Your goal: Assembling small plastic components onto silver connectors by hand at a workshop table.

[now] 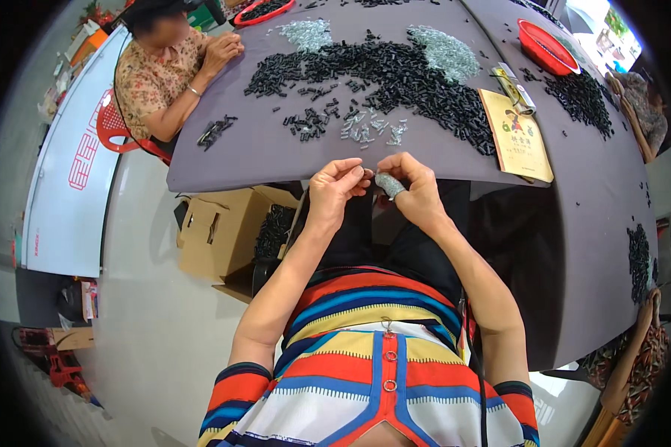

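Both hands are raised in front of the table's near edge, fingertips close together. My left hand (337, 191) is closed in a pinch, thumb against forefinger, on something too small to make out. Facing it, my right hand (413, 186) has its fingers curled and pinched too, and what they hold is hidden. A grey wrapping (389, 185) covers the right thumb. Just beyond the hands lie a scatter of small clear pieces (365, 128) and a small group of short black tubular pieces (307, 124).
A large heap of black pieces (373, 67) spreads over the grey-covered table (224, 160), with clear pieces (446, 54) beside it. A yellow booklet (514, 138) lies right, near a red basket (548, 48). An open cardboard box (220, 235) stands below; another person (168, 74) sits left.
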Available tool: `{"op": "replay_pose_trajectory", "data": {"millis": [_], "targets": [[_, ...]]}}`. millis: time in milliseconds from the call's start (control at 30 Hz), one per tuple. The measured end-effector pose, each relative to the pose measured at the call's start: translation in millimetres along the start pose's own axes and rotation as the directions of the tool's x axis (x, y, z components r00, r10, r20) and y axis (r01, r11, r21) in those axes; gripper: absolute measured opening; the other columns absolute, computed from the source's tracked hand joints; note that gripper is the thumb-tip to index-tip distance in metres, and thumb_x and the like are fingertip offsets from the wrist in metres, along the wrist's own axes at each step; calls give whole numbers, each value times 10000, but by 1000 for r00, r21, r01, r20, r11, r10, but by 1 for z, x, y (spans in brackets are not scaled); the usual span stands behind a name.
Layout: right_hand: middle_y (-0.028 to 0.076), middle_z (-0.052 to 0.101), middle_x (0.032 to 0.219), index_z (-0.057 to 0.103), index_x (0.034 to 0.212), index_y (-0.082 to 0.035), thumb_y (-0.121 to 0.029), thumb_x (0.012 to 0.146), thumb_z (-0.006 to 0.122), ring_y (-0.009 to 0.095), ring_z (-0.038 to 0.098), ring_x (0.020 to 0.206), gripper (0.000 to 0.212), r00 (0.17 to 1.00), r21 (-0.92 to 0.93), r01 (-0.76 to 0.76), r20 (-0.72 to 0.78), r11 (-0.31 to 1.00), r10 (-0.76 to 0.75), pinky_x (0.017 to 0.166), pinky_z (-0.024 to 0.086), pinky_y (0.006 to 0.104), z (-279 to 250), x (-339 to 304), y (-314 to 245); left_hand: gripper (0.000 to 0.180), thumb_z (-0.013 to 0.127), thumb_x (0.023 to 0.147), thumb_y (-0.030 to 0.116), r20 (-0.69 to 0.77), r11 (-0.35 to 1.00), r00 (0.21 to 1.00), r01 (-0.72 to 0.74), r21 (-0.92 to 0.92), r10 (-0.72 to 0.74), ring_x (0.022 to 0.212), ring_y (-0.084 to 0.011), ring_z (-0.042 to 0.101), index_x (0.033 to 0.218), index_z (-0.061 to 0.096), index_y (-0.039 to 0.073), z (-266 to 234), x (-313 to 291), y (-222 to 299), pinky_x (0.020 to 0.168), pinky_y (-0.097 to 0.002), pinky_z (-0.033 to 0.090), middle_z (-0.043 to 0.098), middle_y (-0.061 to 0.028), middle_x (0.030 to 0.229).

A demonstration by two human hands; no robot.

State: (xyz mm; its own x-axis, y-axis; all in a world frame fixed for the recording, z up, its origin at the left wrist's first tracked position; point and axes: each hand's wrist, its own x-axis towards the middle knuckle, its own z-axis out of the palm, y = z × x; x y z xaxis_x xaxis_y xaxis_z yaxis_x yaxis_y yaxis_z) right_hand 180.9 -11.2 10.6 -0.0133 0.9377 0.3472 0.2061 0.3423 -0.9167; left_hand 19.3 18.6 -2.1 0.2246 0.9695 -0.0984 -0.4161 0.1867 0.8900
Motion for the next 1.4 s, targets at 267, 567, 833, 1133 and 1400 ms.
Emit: {"op": "replay_pose_trajectory", "data": {"millis": [267,567,833,1133,1400], "targets": [[75,617,800,576,915,-3,107,718,605,152,595,716,228,987,-132,155,60,979,-148,640,477,268,6,-3,-4,113,650,835,123,-3,967,984,176,-184,-180,692,-121,605,922,594,79,-4,-4,-9,612,-260,478,633,-30,792],[118,567,800,554,886,-16,133,608,538,288,585,734,315,942,-348,333,89,876,-322,633,472,329,7,-3,0,101,654,837,148,-17,931,958,273,-243,-285,684,-104,587,912,595,115,-6,-6,-14,601,-265,456,616,3,782],[116,540,775,539,843,-41,101,576,541,327,542,741,302,950,-342,310,78,887,-302,633,433,389,8,-3,4,77,645,846,154,-17,931,960,268,-246,-281,678,-98,584,893,600,114,-8,-5,-20,585,-256,455,617,-2,785],[88,554,793,549,850,-49,86,577,577,300,542,748,305,906,-463,417,142,783,-399,645,430,365,12,-5,8,70,654,838,146,-8,907,940,327,-266,-341,630,-95,552,871,599,116,-12,-2,-28,560,-259,444,575,18,706],[79,549,772,552,823,-62,33,622,588,289,542,739,225,906,-497,416,156,761,-394,648,432,361,11,-8,14,85,673,818,148,-28,912,933,342,-227,-358,608,-94,559,863,604,129,-13,-2,-32,556,-261,448,608,20,710]]}}
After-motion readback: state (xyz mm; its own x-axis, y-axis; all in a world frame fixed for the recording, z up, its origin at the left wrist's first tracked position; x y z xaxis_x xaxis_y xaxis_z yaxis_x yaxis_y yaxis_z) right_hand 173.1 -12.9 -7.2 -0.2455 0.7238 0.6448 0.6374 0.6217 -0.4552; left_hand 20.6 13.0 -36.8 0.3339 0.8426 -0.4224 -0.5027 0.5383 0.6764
